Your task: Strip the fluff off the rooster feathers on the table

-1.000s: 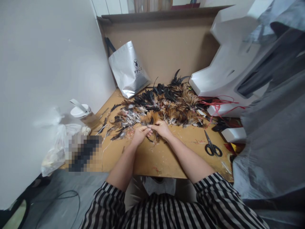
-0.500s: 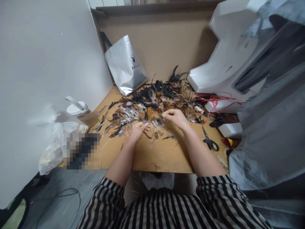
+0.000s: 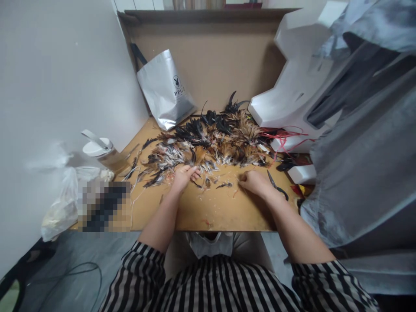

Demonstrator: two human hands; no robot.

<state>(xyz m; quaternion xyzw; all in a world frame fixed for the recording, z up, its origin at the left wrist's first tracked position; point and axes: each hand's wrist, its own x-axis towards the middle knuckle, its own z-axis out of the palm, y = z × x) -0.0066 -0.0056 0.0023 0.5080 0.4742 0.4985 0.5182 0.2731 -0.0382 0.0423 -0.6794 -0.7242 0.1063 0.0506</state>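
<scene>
A wide heap of black, brown and whitish feathers (image 3: 211, 138) lies across the middle of the wooden table (image 3: 195, 212). My left hand (image 3: 186, 177) is closed at the heap's near edge, its fingers pinched together; what they hold is too small to make out. To the right, my right hand (image 3: 253, 182) is closed over the table in front of the heap, its fingertips pressed together on something I cannot make out. Small loose feathers (image 3: 224, 185) and bits of thread lie between the two hands. Black scissors (image 3: 276, 186) are just beyond my right hand, partly hidden by it.
A silver bag (image 3: 165, 91) leans at the back. On the left are a lidded cup (image 3: 107, 154) and a plastic bag (image 3: 61, 208). A white machine (image 3: 292, 82), red cords (image 3: 286, 138) and hanging grey cloth (image 3: 364, 164) are on the right.
My right hand has moved right and nearer to me, away from my left hand, and now covers part of the scissors. My left hand stays by the feathers. The view has shifted slightly.
</scene>
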